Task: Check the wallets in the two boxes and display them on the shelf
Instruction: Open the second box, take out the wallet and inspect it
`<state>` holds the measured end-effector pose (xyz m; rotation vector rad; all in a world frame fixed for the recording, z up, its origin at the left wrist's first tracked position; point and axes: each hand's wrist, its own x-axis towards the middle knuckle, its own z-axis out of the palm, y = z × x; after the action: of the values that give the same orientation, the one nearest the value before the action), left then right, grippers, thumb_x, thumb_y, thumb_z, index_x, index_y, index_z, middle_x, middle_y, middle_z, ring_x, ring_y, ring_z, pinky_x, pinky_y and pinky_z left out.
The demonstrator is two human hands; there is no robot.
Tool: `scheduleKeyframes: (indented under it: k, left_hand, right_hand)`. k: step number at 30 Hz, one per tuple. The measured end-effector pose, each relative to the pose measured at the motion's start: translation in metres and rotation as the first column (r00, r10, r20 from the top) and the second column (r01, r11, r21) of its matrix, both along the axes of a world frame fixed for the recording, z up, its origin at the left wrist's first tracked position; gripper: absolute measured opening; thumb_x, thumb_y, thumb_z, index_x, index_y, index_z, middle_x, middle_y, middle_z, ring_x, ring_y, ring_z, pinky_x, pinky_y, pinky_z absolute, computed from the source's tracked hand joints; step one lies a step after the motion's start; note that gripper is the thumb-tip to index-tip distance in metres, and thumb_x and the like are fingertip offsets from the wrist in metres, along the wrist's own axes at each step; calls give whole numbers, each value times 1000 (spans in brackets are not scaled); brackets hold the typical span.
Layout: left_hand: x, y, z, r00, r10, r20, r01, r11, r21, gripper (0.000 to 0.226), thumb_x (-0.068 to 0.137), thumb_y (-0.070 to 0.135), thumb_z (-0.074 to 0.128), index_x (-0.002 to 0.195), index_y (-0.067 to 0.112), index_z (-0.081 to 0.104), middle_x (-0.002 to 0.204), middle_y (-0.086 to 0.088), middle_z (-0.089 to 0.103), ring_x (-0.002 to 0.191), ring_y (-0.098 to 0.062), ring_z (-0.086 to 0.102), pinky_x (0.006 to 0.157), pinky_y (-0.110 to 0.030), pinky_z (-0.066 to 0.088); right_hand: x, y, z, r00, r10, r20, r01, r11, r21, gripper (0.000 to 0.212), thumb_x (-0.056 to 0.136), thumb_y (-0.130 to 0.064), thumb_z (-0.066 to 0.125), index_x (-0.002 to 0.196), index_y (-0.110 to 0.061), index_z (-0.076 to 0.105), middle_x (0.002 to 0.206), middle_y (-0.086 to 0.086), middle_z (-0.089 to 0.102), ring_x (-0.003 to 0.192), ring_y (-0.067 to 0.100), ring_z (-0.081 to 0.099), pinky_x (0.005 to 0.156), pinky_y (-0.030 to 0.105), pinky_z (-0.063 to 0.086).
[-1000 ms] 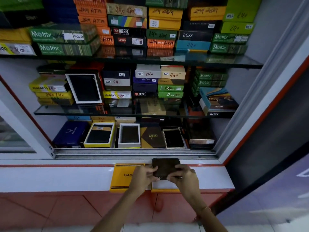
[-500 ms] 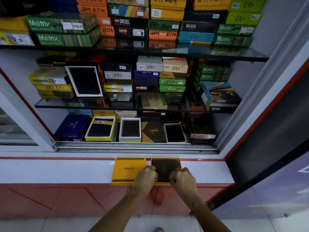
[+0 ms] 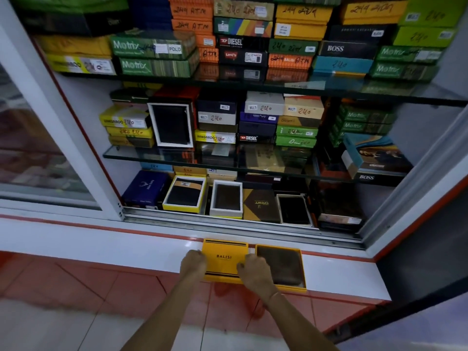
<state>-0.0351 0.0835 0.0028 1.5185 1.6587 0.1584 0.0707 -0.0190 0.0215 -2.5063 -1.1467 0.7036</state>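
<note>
A yellow BALISI lid (image 3: 224, 258) lies on the white ledge (image 3: 342, 272) in front of the cabinet. My left hand (image 3: 193, 262) grips its left edge and my right hand (image 3: 254, 271) grips its right edge, fingers curled under. Right beside it sits the open yellow box (image 3: 302, 268) with a dark brown wallet (image 3: 279, 266) lying flat inside. On the bottom shelf stand several open display boxes with wallets, among them a yellow-rimmed box (image 3: 186, 193) and a white-rimmed box (image 3: 226, 198).
The cabinet holds glass shelves (image 3: 152, 154) stacked with wallet boxes: Motrix, Diesel, Boss, Kangaroo. A sliding glass door (image 3: 38, 153) stands at the left, a metal door track (image 3: 228, 224) runs along the front. Red floor tiles lie below the ledge.
The wallet went from both hands down into the open yellow box. Both hands then shifted left onto the BALISI lid. The camera moved closer to the cabinet.
</note>
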Motion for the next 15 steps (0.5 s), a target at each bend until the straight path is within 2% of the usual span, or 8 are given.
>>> scheduleKeyframes:
  k: [2, 3, 5, 7, 9, 10, 13, 15]
  left_hand:
    - [-9, 7, -1, 955, 196, 224, -139, 959, -248, 30, 98, 11, 31, 105, -5, 54, 87, -21, 61, 79, -33, 61, 78, -41, 49]
    - [-13, 8, -1, 915, 265, 303, -152, 925, -348, 28, 98, 12, 33, 101, -5, 54, 79, -19, 59, 71, -31, 58, 78, -44, 51]
    - [-22, 10, -2, 856, 323, 402, -111, 877, -468, 32, 98, 24, 40, 105, -4, 55, 81, -18, 61, 73, -31, 59, 88, -50, 50]
    - [-25, 10, -1, 804, 344, 485, -22, 832, -554, 47, 92, 39, 50, 111, -4, 57, 99, -21, 65, 90, -36, 63, 89, -54, 52]
    - [-25, 7, 5, 723, 364, 588, 119, 772, -624, 57, 89, 50, 50, 113, 0, 61, 114, -25, 66, 101, -40, 65, 84, -54, 55]
    - [-23, 6, 10, 685, 373, 625, 173, 751, -637, 57, 89, 53, 46, 112, 3, 63, 114, -25, 67, 100, -39, 66, 81, -52, 57]
    - [-16, 4, 22, 609, 399, 685, 226, 741, -632, 56, 92, 53, 38, 111, 7, 63, 101, -19, 74, 96, -34, 68, 76, -46, 56]
    - [-14, 7, 27, 594, 412, 691, 183, 767, -615, 57, 93, 53, 35, 111, 7, 63, 91, -18, 76, 93, -34, 67, 76, -46, 55]
  right_hand:
    - [-9, 3, 1, 997, -46, -66, 45, 999, -19, 45, 92, -36, 48, 117, 1, 53, 118, 18, 63, 113, 33, 57, 99, 40, 43]
    - [-11, 3, 3, 987, -95, -131, 93, 995, -19, 58, 88, -46, 52, 125, -1, 47, 123, 17, 60, 117, 33, 54, 102, 41, 41]
    - [-18, 5, 9, 952, -186, -245, 187, 982, -21, 95, 71, -70, 57, 138, -7, 32, 135, 16, 50, 125, 35, 45, 105, 44, 38]
    - [-25, 7, 18, 914, -266, -305, 262, 963, -56, 120, 52, -83, 59, 144, -17, 18, 140, 16, 37, 130, 37, 35, 103, 46, 34]
    - [-33, 10, 28, 906, -293, -305, 282, 956, -79, 128, 45, -83, 63, 145, -24, 9, 136, 16, 35, 128, 36, 34, 94, 43, 35]
    - [-36, 12, 32, 910, -308, -276, 300, 951, -74, 129, 44, -82, 65, 144, -26, 7, 134, 16, 36, 126, 35, 35, 93, 42, 35]
    - [-36, 21, 37, 897, -377, -229, 379, 925, -39, 128, 38, -79, 66, 143, -33, 8, 130, 16, 37, 123, 36, 35, 102, 45, 35]
    - [-28, 25, 40, 898, -327, -295, 345, 939, 7, 126, 37, -79, 65, 143, -37, 10, 134, 17, 38, 126, 38, 34, 103, 46, 34]
